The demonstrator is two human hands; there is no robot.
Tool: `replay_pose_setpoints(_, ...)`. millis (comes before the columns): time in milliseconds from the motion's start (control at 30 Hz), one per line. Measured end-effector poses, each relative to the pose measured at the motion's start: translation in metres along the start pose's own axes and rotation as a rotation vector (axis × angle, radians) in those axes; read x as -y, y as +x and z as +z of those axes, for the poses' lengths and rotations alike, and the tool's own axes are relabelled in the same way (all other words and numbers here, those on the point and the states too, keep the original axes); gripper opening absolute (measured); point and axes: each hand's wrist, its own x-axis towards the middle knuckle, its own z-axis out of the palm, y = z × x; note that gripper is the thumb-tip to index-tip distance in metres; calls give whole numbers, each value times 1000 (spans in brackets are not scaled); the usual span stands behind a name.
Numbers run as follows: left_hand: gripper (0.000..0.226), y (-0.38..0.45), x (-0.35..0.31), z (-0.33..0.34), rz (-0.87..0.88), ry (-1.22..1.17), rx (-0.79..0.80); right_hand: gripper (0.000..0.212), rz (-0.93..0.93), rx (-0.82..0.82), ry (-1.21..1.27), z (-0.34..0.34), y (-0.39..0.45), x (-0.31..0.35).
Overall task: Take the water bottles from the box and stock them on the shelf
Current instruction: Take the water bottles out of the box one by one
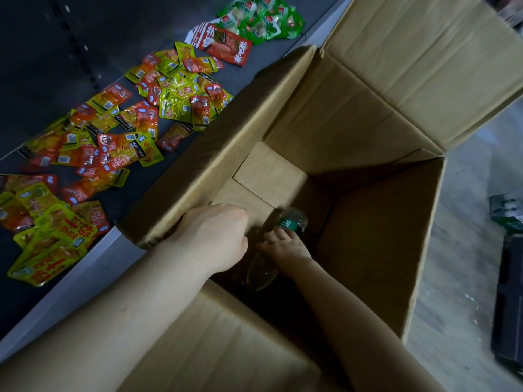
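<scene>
We look down into a large open cardboard box (368,222) with its flaps folded outward. Our right hand (285,244) reaches deep inside, near the bottom, and its grip is curled round a clear water bottle (291,220) with a dark green label; the fingers wrap the bottle about at the label's lower edge. The bottle lies tilted, its upper part pointing toward the box's far corner. Just below our right hand, a second bottle (260,271) shows as a clear, pale shape in the shadow against the box's near wall; we cannot tell how it stands or whether the hand touches it.

Our left hand (218,236) rests at the box's left flap (226,142), near that flap's closest corner. Its fingers fold over the edge and go out of sight behind the cardboard, so the grip seems to hold the flap, though the fingertips themselves are hidden.

To the left of the box runs a dark shelf (85,38) with a pale front rim. On it lie many small snack packets (135,123), red, orange and yellow, scattered loosely and overlapping. Farther along the shelf lie a larger red packet (229,43) and a heap of green packets (263,18).

To the right of the box is a grey floor (467,278), and at the picture's right edge some dark things that are too blurred to name.
</scene>
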Motion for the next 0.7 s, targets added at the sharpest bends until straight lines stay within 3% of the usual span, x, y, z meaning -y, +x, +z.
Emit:
replay_pose_setpoints(267, 18, 1, -1, 0, -16, -4, -13, 67, -110, 55, -165, 4, 11, -7)
replay_pose_setpoints(700, 20, 0, 0, -9, 37, -55, -43, 53, -121, 6, -188, -16, -14, -15)
